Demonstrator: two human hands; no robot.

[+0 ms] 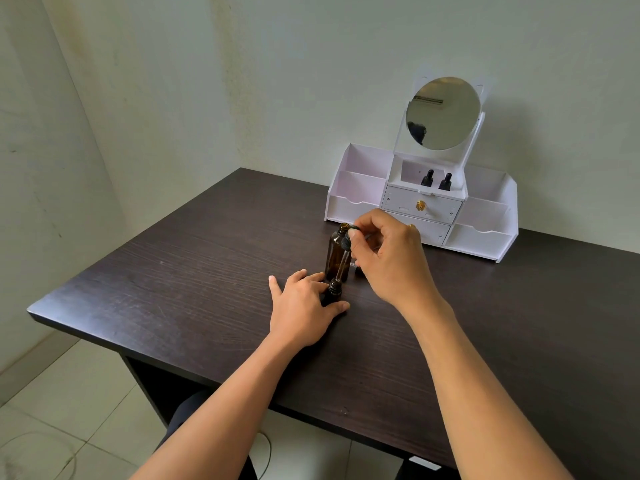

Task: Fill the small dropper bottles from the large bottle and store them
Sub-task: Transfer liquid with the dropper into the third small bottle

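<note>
Unlabelled, the small bottle (pixel 333 292) sits gripped by left fingers (pixel 320 277); right fingers (pixel 360 233) pinch the dropper (pixel 343 259).

Two hands are over the desk (pixel 194 271), the left hand (pixel 301 306) and the right hand (pixel 388 258). One large amber bottle (pixel 335 252) stands there. Small dropper bottles number three: one small bottle (pixel 333 293) at the left hand, and two capped ones, the first (pixel 428 178) and the second (pixel 446 182), in the white organizer (pixel 420 206). One dropper (pixel 344 258) hangs from the right hand. One organizer, one round mirror (pixel 443 113), two drawers, and one gold knob (pixel 420 204) that I can see.
</note>
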